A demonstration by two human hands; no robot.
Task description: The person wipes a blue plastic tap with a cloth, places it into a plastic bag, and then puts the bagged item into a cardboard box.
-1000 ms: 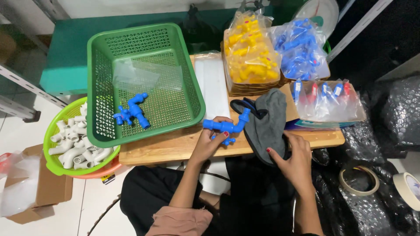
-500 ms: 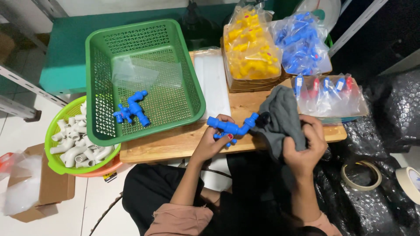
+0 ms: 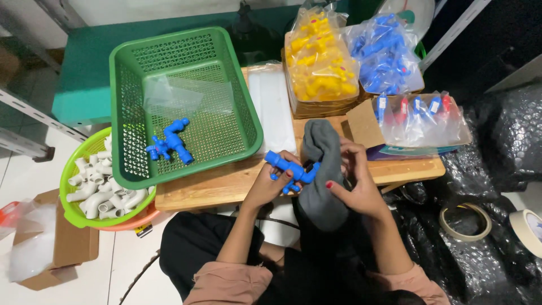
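Left hand [image 3: 271, 183] grips blue tap [image 3: 288, 168]; right hand [image 3: 353, 183] clenches grey cloth [image 3: 322, 169] against it. Risk: rubbing twists tap loose, drops off table [image 3: 220, 183] edge below hands.

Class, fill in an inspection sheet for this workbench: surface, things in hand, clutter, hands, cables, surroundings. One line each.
Surface: low wooden table, bare at the near edge.
Things in hand: blue plastic tap and grey cloth, touching.
Clutter: green basket holding another blue tap; bags of yellow parts and blue parts; green bowl of white pipe elbows.
Hands: left hand grips the tap; right hand holds the cloth.
Cables: nothing seen.
Surroundings: tape rolls on black bubble wrap, cardboard box.
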